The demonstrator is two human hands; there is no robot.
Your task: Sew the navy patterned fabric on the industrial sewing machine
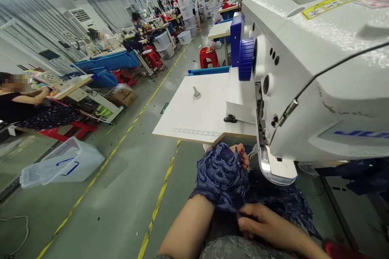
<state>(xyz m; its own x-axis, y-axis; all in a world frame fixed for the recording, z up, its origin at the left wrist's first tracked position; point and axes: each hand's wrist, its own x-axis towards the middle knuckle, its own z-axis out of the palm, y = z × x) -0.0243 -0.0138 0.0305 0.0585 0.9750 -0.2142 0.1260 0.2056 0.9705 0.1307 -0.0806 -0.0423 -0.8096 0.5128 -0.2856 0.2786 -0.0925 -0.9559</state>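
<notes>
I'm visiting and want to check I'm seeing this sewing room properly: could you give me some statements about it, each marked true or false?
1. The blue cloth is bunched around the left wrist, with fingers of the left hand showing beyond it. True.
2. The right hand is pinching the cloth's lower edge. True.
3. The sewing machine has a red knob. False: the knob is blue.
4. A clear plastic bin is on the floor. True.
5. The white table has ruler marks along its far edge. False: the ruler marks run along its near edge.
</notes>
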